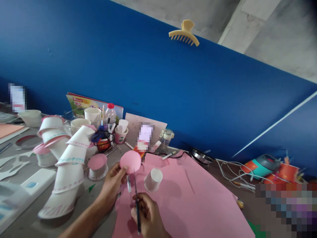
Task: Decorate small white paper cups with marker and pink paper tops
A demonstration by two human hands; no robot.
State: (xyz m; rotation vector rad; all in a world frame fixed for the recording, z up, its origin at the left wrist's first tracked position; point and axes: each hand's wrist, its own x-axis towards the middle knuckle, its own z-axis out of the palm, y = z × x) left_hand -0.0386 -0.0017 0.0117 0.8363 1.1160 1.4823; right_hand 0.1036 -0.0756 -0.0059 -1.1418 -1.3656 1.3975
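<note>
My left hand pinches a round pink paper disc at its lower edge. In my right hand is a pair of scissors, blades upward, with the tip at or close to the disc's edge; I cannot tell if it touches. A white paper cup stands upside down on a large pink paper sheet, just right of the disc. To the left, a cup topped with pink paper stands near my left wrist. Beyond it lies a curved chain of nested white paper cups.
Along the blue partition stand stacked cups, a red-capped bottle and a glass jar. A roll of tape and white cables lie right. A yellow hair claw clip hangs on the partition's top edge.
</note>
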